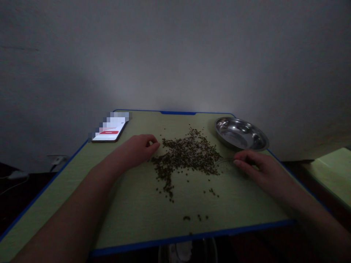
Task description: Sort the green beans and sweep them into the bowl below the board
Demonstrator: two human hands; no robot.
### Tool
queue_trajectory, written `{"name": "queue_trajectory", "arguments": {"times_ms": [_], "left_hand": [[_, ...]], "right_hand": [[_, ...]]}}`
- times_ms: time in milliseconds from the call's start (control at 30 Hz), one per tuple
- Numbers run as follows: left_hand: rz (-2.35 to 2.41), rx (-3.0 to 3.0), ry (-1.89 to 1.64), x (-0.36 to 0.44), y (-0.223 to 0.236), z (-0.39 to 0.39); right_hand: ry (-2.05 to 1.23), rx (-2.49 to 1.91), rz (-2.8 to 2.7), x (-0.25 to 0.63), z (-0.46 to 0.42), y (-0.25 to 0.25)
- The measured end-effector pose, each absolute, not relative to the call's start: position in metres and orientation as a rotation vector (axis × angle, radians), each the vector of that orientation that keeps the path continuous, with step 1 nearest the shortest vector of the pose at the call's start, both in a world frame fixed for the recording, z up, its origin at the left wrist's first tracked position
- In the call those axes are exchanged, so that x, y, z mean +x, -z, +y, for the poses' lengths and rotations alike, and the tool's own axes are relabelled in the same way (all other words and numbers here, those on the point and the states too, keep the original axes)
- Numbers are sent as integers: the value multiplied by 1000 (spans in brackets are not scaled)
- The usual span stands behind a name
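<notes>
A loose pile of small dark seeds (186,155) is spread across the middle of a pale green table (137,208) with a blue rim. My left hand (137,149) rests on the table at the pile's left edge, fingers curled together in a pinch over the seeds. My right hand (257,168) lies at the pile's right edge, its fingers bent and pressed together; what they hold, if anything, I cannot make out. A shiny steel bowl (241,134) stands just behind my right hand, at the table's far right corner.
A phone (109,131) with a lit screen lies at the table's far left corner. A grey wall rises right behind the table. A few stray seeds (196,218) lie near the front edge. Another pale surface (334,175) shows at the right.
</notes>
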State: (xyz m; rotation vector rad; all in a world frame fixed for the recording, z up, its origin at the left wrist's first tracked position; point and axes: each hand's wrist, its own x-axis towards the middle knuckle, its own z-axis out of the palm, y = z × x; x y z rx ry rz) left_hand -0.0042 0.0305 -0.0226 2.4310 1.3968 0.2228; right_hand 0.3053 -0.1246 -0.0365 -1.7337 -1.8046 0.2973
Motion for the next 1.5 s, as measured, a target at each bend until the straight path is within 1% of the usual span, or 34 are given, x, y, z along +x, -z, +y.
{"name": "queue_trajectory", "arguments": {"times_ms": [267, 633, 1067, 1233, 1500], "left_hand": [[1380, 2443, -239, -3, 22, 28], [1370, 2432, -214, -3, 22, 26], [1348, 2429, -235, -3, 21, 24], [1346, 2449, -238, -4, 21, 24], [1345, 2476, -204, -3, 20, 23]], "right_hand": [[-467, -1707, -1832, 289, -130, 41], [-594, -1709, -1871, 269, -123, 47], [-466, -1724, -2008, 250, -90, 39], [-471, -1672, -2029, 252, -91, 29], [-311, -1648, -2063, 260, -90, 32]]}}
